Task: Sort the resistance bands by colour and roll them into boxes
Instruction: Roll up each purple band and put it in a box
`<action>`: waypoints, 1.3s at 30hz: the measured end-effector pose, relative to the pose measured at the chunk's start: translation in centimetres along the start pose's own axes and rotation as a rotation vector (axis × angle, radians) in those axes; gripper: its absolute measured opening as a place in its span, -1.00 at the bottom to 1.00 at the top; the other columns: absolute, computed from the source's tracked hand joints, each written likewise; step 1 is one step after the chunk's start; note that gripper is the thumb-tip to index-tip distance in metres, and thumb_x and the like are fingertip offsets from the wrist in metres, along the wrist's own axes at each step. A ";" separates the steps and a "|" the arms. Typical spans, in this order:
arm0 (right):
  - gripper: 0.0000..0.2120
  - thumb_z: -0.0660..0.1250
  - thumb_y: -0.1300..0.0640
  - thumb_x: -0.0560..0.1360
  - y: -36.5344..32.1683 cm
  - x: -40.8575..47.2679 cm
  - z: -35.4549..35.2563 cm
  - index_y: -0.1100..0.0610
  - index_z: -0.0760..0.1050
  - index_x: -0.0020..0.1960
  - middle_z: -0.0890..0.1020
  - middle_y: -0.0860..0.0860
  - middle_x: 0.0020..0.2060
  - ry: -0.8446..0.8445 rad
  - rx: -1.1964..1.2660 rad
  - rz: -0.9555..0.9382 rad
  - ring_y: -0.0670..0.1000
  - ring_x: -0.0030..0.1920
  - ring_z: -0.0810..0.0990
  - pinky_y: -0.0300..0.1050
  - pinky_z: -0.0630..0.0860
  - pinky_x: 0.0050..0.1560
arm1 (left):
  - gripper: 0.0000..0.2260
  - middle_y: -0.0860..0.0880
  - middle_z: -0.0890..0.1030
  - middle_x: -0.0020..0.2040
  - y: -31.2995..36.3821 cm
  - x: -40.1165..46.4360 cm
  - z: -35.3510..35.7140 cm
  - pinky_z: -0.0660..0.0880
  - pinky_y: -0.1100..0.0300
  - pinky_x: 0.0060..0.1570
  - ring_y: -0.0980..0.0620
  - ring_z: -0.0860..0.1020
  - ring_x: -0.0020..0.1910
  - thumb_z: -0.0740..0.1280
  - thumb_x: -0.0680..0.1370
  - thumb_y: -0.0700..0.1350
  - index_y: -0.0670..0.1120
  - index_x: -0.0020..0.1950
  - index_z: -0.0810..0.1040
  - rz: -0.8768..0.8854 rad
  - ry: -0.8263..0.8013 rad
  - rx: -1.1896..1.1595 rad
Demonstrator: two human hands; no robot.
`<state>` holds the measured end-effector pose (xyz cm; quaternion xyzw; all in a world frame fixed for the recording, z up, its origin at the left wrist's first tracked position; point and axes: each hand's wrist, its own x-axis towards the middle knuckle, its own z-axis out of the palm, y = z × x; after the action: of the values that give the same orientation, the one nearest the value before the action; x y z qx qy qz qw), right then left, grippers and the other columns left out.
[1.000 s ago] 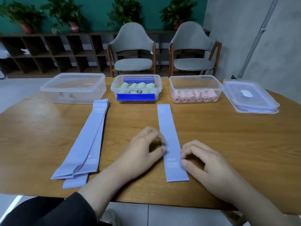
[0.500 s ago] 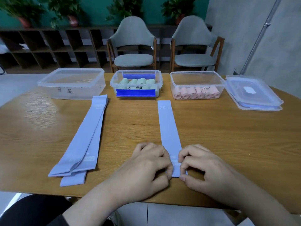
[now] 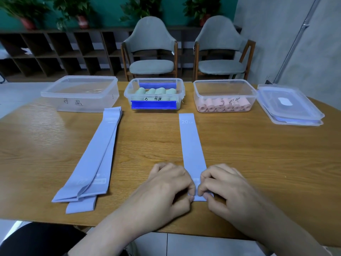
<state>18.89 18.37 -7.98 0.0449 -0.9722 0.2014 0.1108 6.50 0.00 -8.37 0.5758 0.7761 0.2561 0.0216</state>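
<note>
A single lavender resistance band lies flat down the middle of the wooden table, marked "20" at its far end. My left hand and my right hand both pinch its near end, fingers curled over the edge. A stack of several more lavender bands lies to the left. At the back stand three clear boxes: an empty one, one with green rolls, one with pink rolls.
Stacked clear lids sit at the back right of the table. Two grey chairs stand behind the table, with a dark shelf unit and potted plants along the wall. The table's near edge runs just below my wrists.
Both hands slid from the band's sides down to its near end and closed on it, fingers curling over the edge. The band itself stays in place.
</note>
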 end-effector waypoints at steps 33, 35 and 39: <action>-0.89 0.43 0.00 0.47 1.1 0.0 -0.2 -0.02 0.68 -0.04 0.51 -0.18 -0.13 0.077 0.034 0.013 -0.15 -0.02 0.43 0.01 0.47 0.02 | -0.82 0.19 0.39 -0.04 -0.2 -0.2 0.5 0.23 0.18 0.26 0.20 0.39 0.03 0.30 0.55 0.20 0.13 0.02 0.52 -0.062 0.055 0.135; -0.90 0.40 0.01 0.48 0.9 0.0 -0.1 -0.04 0.67 -0.05 0.50 -0.19 -0.13 0.087 0.026 0.001 -0.15 -0.03 0.43 0.01 0.47 0.00 | -0.84 0.19 0.39 -0.03 -0.2 -0.2 0.4 0.25 0.15 0.26 0.19 0.40 0.04 0.27 0.57 0.17 0.12 0.02 0.51 -0.062 0.054 0.138; -0.89 0.37 0.00 0.51 0.9 -0.1 0.0 -0.06 0.67 -0.05 0.49 -0.20 -0.13 0.085 0.026 -0.013 -0.16 -0.03 0.44 -0.01 0.46 -0.01 | -0.86 0.16 0.43 -0.05 0.0 -0.2 0.4 0.28 0.12 0.24 0.15 0.43 0.03 0.25 0.60 0.12 0.10 0.01 0.52 -0.056 0.061 0.145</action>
<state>18.82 19.20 -8.33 0.0442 -0.9636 0.2149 0.1526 6.73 -0.08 -8.74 0.5461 0.8086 0.2158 -0.0367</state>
